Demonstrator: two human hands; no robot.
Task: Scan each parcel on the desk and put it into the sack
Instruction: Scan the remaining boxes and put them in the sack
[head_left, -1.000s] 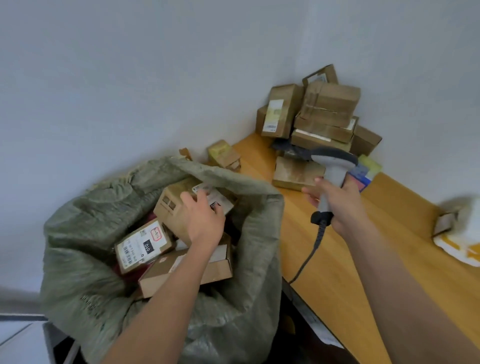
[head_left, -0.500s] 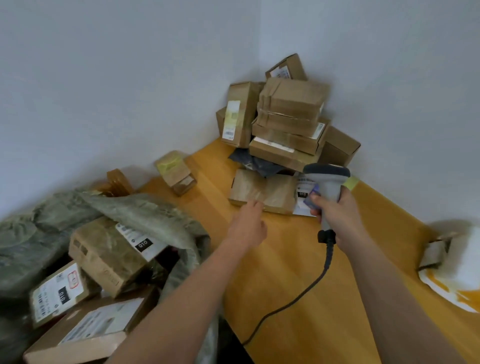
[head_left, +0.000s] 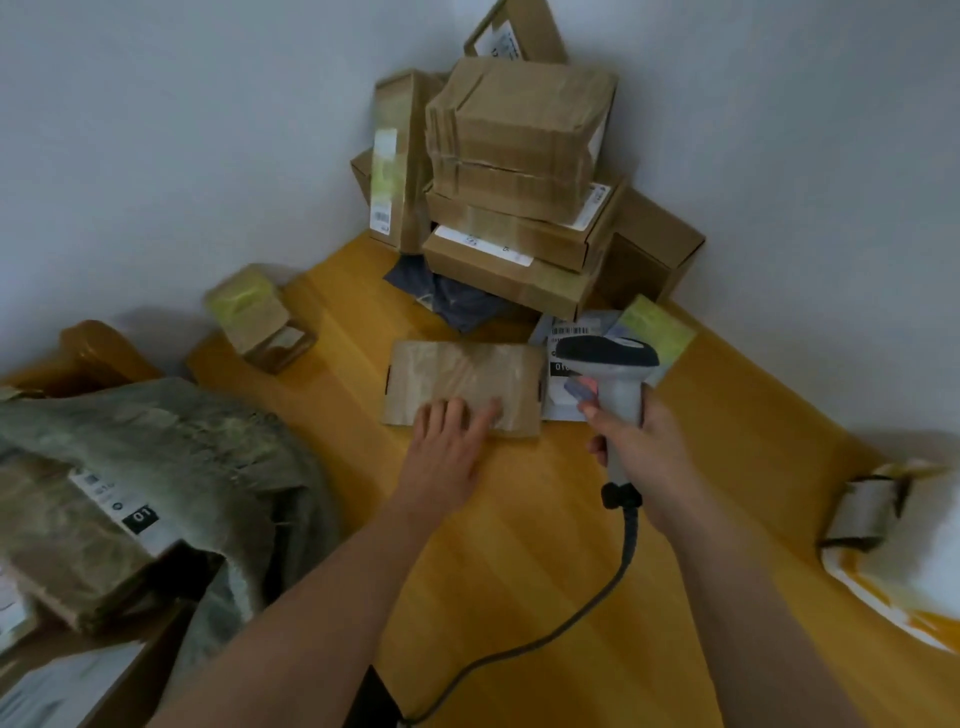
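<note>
A flat brown parcel (head_left: 467, 376) lies on the wooden desk (head_left: 519, 545) in front of a stack of cardboard parcels (head_left: 519, 171) in the corner. My left hand (head_left: 449, 449) rests with spread fingers on the flat parcel's near edge. My right hand (head_left: 641, 452) grips a grey handheld scanner (head_left: 605, 364), its head over a white labelled parcel (head_left: 571, 332) beside the flat one. The grey-green sack (head_left: 171, 441) sits at the left, with several labelled boxes (head_left: 78, 540) inside.
A small taped box (head_left: 260, 317) lies near the left wall. A dark bag (head_left: 447, 299) sticks out from under the stack. A white and yellow object with a tape roll (head_left: 872, 514) sits at the right edge. The scanner cable (head_left: 597, 597) trails across the desk.
My left hand left the box in the sack, crossed to the desk and now lies on the flat brown parcel. The view swung right, toward the stack.
</note>
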